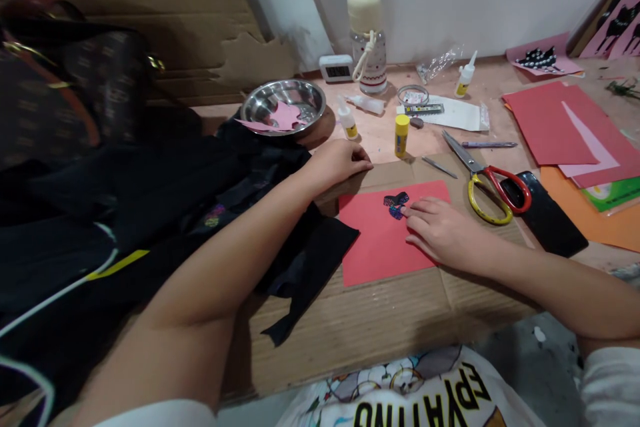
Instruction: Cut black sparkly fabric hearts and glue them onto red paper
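My right hand (443, 230) lies nearly flat on a red sheet of paper (370, 253), fingers stretched out. Its fingertips touch the edge of small black fabric-like pieces (397, 205) with shiny sequins, which lie on the paper's upper middle. My left hand (337, 163) rests palm down by the far edge of the cardboard, left of the paper's top. Its fingers are loosely bent, with a gap by the thumb; I see nothing held in it. Black cloth (310, 267) with a cut edge lies under my left forearm, touching the red paper's left side.
Scissors (483, 177) lie on a black phone (550, 213) at right. A yellow glue stick (401, 135), glue bottle (347, 119), steel bowl (245, 110), drinking bottle (367, 40) and clock (336, 69) stand behind. Red sheets (550, 123) lie far right; cardboard (400, 320) covers the front.
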A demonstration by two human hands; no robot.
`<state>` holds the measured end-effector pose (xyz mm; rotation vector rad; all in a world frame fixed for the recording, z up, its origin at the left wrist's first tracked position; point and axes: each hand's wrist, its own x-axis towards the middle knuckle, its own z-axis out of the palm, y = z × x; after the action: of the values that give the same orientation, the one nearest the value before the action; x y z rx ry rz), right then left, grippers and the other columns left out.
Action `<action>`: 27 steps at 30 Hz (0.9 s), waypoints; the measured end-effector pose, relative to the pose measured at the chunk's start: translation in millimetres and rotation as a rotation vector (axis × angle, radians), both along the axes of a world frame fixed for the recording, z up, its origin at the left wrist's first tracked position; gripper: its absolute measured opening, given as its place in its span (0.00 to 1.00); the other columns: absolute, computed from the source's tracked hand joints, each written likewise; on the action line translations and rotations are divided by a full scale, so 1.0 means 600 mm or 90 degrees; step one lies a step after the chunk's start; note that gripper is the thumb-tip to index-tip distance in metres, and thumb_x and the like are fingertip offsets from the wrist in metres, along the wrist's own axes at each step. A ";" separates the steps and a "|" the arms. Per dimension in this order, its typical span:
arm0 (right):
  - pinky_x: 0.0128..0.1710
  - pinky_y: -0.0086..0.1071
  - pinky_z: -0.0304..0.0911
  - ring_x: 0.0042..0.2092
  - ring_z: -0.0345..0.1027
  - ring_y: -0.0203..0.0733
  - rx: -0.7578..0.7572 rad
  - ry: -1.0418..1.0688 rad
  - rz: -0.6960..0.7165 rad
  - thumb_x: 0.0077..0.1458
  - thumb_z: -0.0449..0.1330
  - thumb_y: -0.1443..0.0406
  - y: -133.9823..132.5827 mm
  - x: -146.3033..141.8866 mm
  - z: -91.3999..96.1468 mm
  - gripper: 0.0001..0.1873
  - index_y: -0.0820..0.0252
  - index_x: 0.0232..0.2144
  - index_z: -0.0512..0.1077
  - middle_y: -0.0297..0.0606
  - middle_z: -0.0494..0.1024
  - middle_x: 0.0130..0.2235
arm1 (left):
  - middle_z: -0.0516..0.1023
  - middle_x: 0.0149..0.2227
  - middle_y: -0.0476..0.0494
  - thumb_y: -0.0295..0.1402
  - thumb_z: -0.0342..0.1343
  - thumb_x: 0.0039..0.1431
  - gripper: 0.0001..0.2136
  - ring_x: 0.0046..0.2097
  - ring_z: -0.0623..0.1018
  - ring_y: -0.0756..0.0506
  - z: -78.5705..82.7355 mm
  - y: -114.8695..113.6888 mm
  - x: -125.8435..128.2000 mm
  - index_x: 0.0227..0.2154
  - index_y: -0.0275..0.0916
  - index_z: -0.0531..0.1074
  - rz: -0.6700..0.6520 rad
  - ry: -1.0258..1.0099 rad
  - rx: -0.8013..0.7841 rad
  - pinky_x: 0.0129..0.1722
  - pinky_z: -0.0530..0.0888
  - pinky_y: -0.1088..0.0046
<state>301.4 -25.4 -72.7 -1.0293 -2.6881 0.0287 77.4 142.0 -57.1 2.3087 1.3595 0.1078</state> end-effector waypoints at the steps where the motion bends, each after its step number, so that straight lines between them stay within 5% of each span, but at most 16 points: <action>1: 0.51 0.50 0.72 0.48 0.75 0.53 -0.001 0.000 0.000 0.64 0.61 0.66 0.000 0.000 0.000 0.07 0.68 0.38 0.74 0.57 0.81 0.48 | 0.84 0.36 0.41 0.40 0.61 0.59 0.10 0.37 0.78 0.43 -0.002 0.002 -0.001 0.36 0.39 0.82 0.006 -0.011 -0.012 0.35 0.66 0.69; 6: 0.51 0.49 0.72 0.48 0.75 0.53 0.013 -0.005 0.001 0.64 0.61 0.66 -0.001 0.000 0.000 0.07 0.69 0.39 0.74 0.57 0.81 0.49 | 0.82 0.30 0.46 0.40 0.61 0.58 0.10 0.31 0.75 0.47 -0.006 0.012 -0.004 0.32 0.40 0.81 0.038 -0.051 -0.079 0.32 0.67 0.71; 10: 0.51 0.49 0.73 0.48 0.76 0.53 0.010 -0.001 -0.005 0.65 0.60 0.66 -0.002 0.000 0.001 0.07 0.68 0.39 0.74 0.56 0.81 0.49 | 0.82 0.32 0.44 0.40 0.60 0.57 0.10 0.33 0.75 0.46 0.010 -0.001 -0.007 0.31 0.38 0.79 0.044 -0.091 -0.037 0.33 0.66 0.71; 17: 0.51 0.51 0.73 0.49 0.75 0.55 -0.008 0.002 -0.008 0.65 0.60 0.66 -0.003 -0.002 0.007 0.08 0.69 0.39 0.75 0.58 0.81 0.49 | 0.82 0.33 0.49 0.39 0.54 0.61 0.10 0.35 0.78 0.46 0.033 -0.071 0.024 0.33 0.43 0.79 -0.236 -0.021 -0.202 0.37 0.68 0.73; 27: 0.54 0.51 0.70 0.51 0.74 0.56 -0.039 0.010 -0.008 0.66 0.59 0.66 -0.004 -0.004 0.007 0.10 0.70 0.41 0.76 0.61 0.80 0.50 | 0.82 0.35 0.41 0.35 0.54 0.63 0.10 0.37 0.78 0.43 -0.003 -0.094 0.051 0.34 0.39 0.79 -0.257 0.004 -0.076 0.38 0.70 0.68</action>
<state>299.1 -27.5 -68.8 -1.0589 -2.6815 0.1182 107.7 85.4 -58.9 2.4281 0.8525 -0.1058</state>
